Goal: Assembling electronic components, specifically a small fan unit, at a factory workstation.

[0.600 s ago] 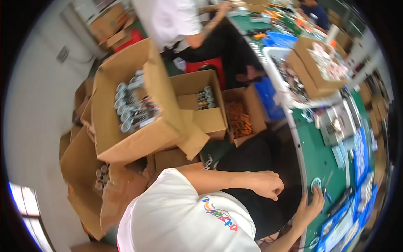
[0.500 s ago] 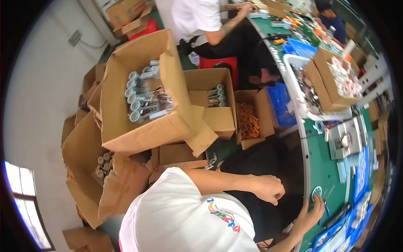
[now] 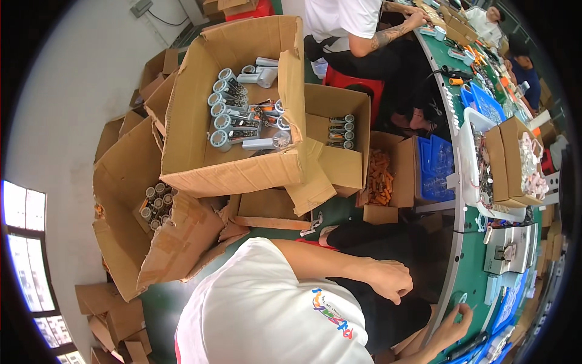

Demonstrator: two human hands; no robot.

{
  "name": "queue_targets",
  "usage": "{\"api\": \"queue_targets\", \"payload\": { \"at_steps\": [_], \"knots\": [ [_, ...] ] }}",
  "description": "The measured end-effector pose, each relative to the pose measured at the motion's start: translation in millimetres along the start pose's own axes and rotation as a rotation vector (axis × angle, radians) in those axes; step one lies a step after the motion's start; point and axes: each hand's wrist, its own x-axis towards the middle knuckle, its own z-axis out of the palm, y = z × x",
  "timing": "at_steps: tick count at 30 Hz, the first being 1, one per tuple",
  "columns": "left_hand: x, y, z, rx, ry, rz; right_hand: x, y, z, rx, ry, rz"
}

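The person in the white shirt sits side-on to the green counter (image 3: 470, 285), whose edge curves along the right side of the view. Their left hand (image 3: 391, 280) rests on the dark trousers over the lap, fingers curled in loosely; I cannot tell whether anything is inside it. Their right hand (image 3: 453, 321) lies at the counter's edge with the fingers spread, the fingertips just beside a small white ring (image 3: 462, 298) that lies flat on the green surface. Neither hand visibly grips anything.

Behind the person, on the floor, stands a big open cardboard box (image 3: 233, 173). It holds grey cylinders (image 3: 233, 118) lying on their sides, roughly 9 that I can count, their long axes running left to right with the round pale caps facing left. A smaller open box (image 3: 336, 167) just beside it holds 4 more of the same cylinders (image 3: 341, 131), stacked in 1 column, also lying left to right. A 3rd box (image 3: 121, 200) lower left has about 7 cylinders (image 3: 156, 203) standing upright, caps up. Between the smaller box and the counter, a narrow carton (image 3: 400, 173) holds a heap of small orange pieces (image 3: 379, 179), too many and too small to count, and next to it sits a blue tray (image 3: 436, 170).

On the counter, a grey machine (image 3: 512, 249) stands near the right hand. Further up, another person in a white shirt (image 3: 339, 15) sits on a red stool (image 3: 354, 88).
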Motion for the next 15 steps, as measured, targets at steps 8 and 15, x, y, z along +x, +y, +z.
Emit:
{"api": "queue_targets", "payload": {
  "at_steps": [8, 15],
  "knots": [
    [-2, -1, -1, -0.007, 0.006, 0.005, 14, -3, 6, -0.006, 0.010, 0.054],
    [-3, 5, -4, -0.008, -0.006, 0.010, 14, -1, 13, 0.006, -0.024, -0.013]
  ]
}}
